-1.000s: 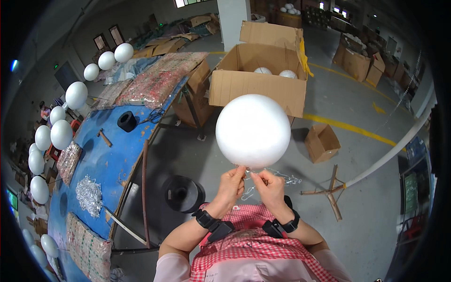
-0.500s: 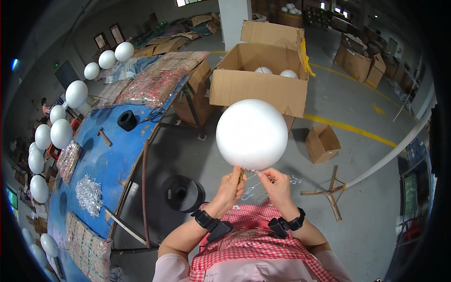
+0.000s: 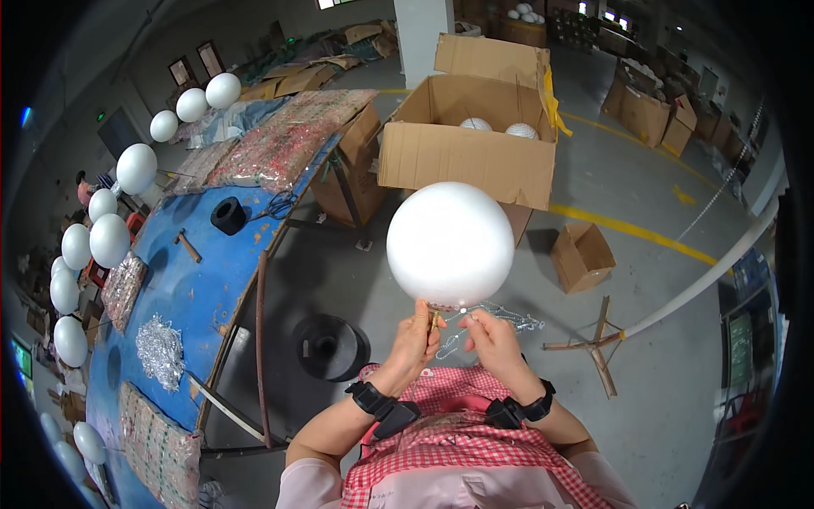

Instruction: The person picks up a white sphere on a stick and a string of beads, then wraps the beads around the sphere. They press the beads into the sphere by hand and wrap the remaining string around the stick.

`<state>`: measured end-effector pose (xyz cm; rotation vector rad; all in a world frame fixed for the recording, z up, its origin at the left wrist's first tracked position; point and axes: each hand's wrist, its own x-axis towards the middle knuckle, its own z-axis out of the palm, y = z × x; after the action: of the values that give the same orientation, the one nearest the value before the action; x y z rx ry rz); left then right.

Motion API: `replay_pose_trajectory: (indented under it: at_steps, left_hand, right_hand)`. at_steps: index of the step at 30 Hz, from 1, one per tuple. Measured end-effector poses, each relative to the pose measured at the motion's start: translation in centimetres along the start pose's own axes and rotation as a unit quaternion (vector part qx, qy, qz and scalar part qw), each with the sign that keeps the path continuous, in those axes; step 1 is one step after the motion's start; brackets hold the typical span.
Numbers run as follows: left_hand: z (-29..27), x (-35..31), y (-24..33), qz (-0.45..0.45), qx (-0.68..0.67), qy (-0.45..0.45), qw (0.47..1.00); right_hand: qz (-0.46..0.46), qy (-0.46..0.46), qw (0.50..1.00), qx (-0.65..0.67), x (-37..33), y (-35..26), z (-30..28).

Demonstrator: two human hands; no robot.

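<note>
A large smooth white ball (image 3: 450, 243) is in front of me, just above my hands. My left hand (image 3: 413, 341) is closed at the ball's lower edge, pinching a small brass-coloured piece (image 3: 435, 321) whose kind is not clear. A row of small reddish-brown and silvery beads runs along the ball's underside between my hands. Thumb and fingers of my right hand (image 3: 497, 343) are pinched together on a string of silver beads (image 3: 513, 317), and its loose loops spread beyond that hand and hang between both hands.
On the left, a blue table (image 3: 191, 280) bears a hammer (image 3: 188, 247), a black roll (image 3: 228, 216), a silver bead pile (image 3: 159, 352) and wrapped packs. Several white balls stand along its far side. An open carton (image 3: 466, 157) holds balls; a small box (image 3: 583, 257) and wooden-footed pole are right.
The ball has shifted slightly left and down. My right hand has moved a little down and left, and more of the silver bead string shows spread out beyond it.
</note>
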<state>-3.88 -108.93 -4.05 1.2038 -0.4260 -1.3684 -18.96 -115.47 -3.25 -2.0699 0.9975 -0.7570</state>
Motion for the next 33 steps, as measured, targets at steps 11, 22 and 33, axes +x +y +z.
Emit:
replay_pose_trajectory:
  at_steps: [11, 22, 33]
  left_hand:
    - [0.0, 0.0, -0.5, 0.012, 0.004, -0.012, 1.000]
    - [0.3, -0.4, -0.5, 0.008, 0.011, 0.001, 1.000]
    - [0.3, -0.3, -0.9, 0.016, 0.011, -0.001, 1.000]
  right_hand:
    - [-0.031, 0.055, 0.980, 0.188, -0.5, -1.4, -1.0]
    - [0.024, -0.041, 0.997, 0.056, -0.1, 0.0, -0.6]
    - [-0.004, 0.024, 1.000, 0.011, -0.6, -1.3, -0.6]
